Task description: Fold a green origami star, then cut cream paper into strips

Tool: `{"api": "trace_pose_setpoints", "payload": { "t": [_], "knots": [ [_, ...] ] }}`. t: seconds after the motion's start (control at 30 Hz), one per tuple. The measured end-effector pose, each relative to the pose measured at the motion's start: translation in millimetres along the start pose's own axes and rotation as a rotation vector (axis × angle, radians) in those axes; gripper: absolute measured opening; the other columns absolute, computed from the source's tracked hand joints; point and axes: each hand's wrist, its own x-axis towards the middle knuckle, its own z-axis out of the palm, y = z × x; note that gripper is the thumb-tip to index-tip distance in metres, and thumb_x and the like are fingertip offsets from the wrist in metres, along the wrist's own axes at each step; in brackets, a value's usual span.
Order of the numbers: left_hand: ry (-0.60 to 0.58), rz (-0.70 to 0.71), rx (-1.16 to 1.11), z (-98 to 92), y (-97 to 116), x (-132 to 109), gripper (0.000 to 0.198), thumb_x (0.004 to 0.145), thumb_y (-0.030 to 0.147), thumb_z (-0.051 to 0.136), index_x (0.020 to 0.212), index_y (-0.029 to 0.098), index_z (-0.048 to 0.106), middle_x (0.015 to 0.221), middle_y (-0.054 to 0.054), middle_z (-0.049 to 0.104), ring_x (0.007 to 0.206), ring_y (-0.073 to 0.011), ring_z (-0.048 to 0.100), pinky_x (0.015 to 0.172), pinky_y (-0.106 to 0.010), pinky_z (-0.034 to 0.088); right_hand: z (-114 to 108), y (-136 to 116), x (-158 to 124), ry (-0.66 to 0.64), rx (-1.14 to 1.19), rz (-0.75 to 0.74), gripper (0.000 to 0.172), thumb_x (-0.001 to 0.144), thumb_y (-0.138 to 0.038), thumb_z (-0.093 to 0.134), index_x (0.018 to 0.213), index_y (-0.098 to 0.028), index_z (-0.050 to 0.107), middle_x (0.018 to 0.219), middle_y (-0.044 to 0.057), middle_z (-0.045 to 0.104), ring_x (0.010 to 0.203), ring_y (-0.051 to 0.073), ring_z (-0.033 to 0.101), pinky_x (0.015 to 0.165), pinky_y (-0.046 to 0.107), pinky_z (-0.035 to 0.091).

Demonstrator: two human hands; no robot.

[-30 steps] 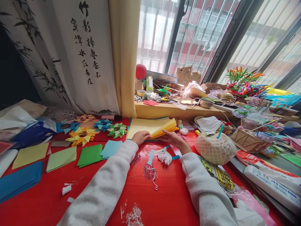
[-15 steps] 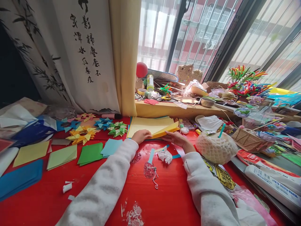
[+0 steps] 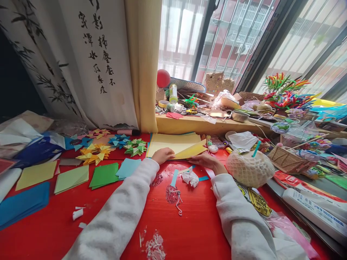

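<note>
My left hand is closed on the left end of the yellow paper, thumb and fingers pinching its near edge. At the opposite end, my right hand holds the near edge, its fingers reaching along and partly under it. The yellow paper lies at a slant over a stack of pale yellow sheets, which has blue-green paper showing at its edges. Between my forearms, a crumpled white tissue and a light blue strip rest on the red table.
Folded paper stars and piles of coloured squares, including green paper, lie left. On the right stands a netted coconut with a straw, close to my right wrist. Craft clutter and a metal bowl fill the window ledge behind.
The yellow paper's right side has come down flatter, showing more of its face. My right hand has lowered slightly with it, while my left hand stays in place.
</note>
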Motion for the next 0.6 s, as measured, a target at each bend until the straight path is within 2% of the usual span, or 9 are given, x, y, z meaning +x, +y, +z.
{"api": "trace_pose_setpoints", "payload": {
  "t": [0.23,0.3,0.4,0.5,0.6],
  "knots": [
    [0.023,0.063,0.172,-2.6,8,-5,0.034,0.076,0.047,0.047,0.099,0.024,0.056,0.103,0.000,0.058,0.089,-0.0156,0.056,0.071,-0.023,0.042,-2,2,2,-0.016,0.044,-0.011,0.035,0.077,-0.012,0.049,0.112,-0.015,0.046,0.108,0.010,0.059,0.094,0.016,0.059,0.090,0.034,0.043],
    [0.038,0.090,0.234,-1.4,13,-7,0.029,0.079,0.042,0.045,0.100,0.024,0.055,0.103,-0.001,0.058,0.090,-0.0167,0.056,0.071,-0.025,0.042,-1,-2,1,-0.016,0.065,-0.038,0.032,0.079,-0.017,0.048,0.112,-0.017,0.046,0.108,0.009,0.059,0.095,0.016,0.059,0.090,0.035,0.043],
    [0.056,0.142,0.326,2.7,20,-10,0.024,0.085,0.024,0.037,0.102,0.021,0.053,0.098,-0.006,0.059,0.088,-0.0183,0.057,0.071,-0.029,0.043,0,-10,-3,-0.007,0.102,-0.101,0.031,0.084,-0.033,0.041,0.110,-0.018,0.046,0.107,0.008,0.059,0.098,0.016,0.057,0.089,0.037,0.044],
    [0.067,0.207,0.393,4.4,26,-12,0.026,0.084,0.011,0.035,0.104,0.017,0.050,0.090,-0.009,0.061,0.082,-0.0192,0.058,0.066,-0.030,0.045,-5,-16,-6,0.031,0.157,-0.148,0.042,0.084,-0.047,0.030,0.106,-0.016,0.048,0.103,0.009,0.061,0.099,0.018,0.056,0.086,0.038,0.045],
    [0.089,0.292,0.421,-0.8,29,-15,0.025,0.083,0.009,0.035,0.103,0.017,0.049,0.089,-0.008,0.060,0.083,-0.0168,0.059,0.066,-0.027,0.046,-17,-18,-10,0.107,0.214,-0.152,0.056,0.082,-0.057,0.020,0.100,-0.013,0.051,0.095,0.014,0.063,0.096,0.019,0.058,0.082,0.036,0.047]
  ]
}}
